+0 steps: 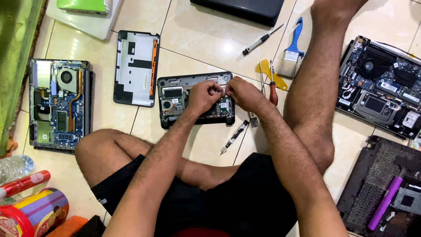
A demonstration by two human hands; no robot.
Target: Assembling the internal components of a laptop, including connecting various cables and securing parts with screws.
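Round purple-and-yellow snack tub (37, 213) sits nearest; left hand (202, 95) and right hand (242, 93) pinch fingers together over the small open black laptop base (195, 100).

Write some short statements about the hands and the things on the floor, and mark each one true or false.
1. Both hands, left hand and right hand, are over the small opened laptop. True.
2. The blue-handled paintbrush lies left of the hands. False: it lies to their right.
3. A removed bottom cover lies beside the small opened laptop. True.
4. The right hand holds the red-handled screwdriver. False: it lies on the floor.
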